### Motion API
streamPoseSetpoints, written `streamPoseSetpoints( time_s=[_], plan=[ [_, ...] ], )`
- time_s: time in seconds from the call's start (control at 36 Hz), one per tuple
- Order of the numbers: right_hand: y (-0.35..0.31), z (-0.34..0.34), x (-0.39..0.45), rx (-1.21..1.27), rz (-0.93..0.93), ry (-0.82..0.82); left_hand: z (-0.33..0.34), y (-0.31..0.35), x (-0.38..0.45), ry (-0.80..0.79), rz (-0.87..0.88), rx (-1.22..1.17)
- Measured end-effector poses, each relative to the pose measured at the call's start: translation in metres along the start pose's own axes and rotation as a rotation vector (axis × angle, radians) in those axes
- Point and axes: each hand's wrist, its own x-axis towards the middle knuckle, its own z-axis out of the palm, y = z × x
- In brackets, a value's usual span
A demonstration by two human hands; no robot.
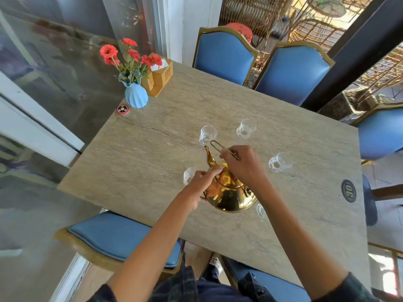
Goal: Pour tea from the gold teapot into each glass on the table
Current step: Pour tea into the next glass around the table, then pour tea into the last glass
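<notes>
Both hands clamp the rounded, polished gold teapot point(229, 192): right hand point(244, 165) on its thin wire handle, left hand point(200, 184) steadying the lid; cut-glass tumbler point(207, 135) beyond the spout.

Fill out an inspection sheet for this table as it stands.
Surface: beige stone-look table, number badge at right edge.
Job's things: shiny gold teapot tilted, spout toward clear glass; four more glasses around, two partly hidden; all visible look empty.
Clutter: blue ribbed vase of red flowers, wooden napkin box, round red call button.
Grips: left hand steadies lid; right hand holds wire handle.
Cables: nothing seen.
Surroundings: blue padded chairs, glass walls.
</notes>
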Motion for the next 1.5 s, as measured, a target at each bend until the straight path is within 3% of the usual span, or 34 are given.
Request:
streamPoseSetpoints(
  time_s=[0.58,1.5],
  plan=[
    [0.005,0.016,-0.040,-0.127,0.015,-0.215,0.027,-0.067,-0.043,-0.001,-0.153,-0.084],
    [-0.003,0.000,-0.029,-0.196,-0.047,-0.181,0.053,-0.051,-0.063,-0.002,-0.090,-0.125]
  ],
)
